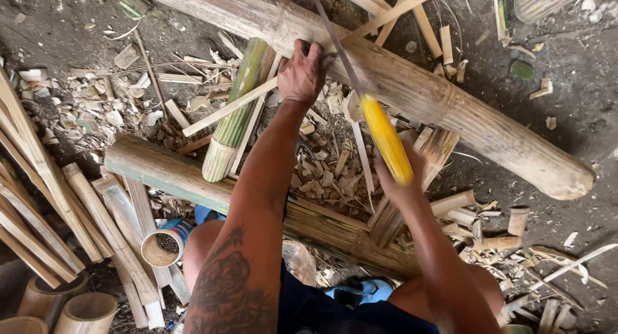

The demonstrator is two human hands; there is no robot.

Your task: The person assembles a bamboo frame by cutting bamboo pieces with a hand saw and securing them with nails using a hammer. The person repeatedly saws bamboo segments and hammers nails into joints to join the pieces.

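Observation:
My left hand [302, 73] is closed around a thin pale bamboo strip [228, 107] that rests against a thick bamboo log [444, 105]. My right hand [399, 179] grips the yellow handle [386, 138] of a long knife. Its dark blade [335, 41] points up and away past my left hand. A short green bamboo section [235, 112] lies just left of my left forearm. Both of my knees show at the bottom of the view.
A second bamboo log [167, 170] lies across in front of my knees. Split slats [38, 179] pile up at the left, cut bamboo cups [87, 311] at bottom left, an open tin can [161, 244] by my knee. Chips and offcuts [322, 167] litter the dirt ground.

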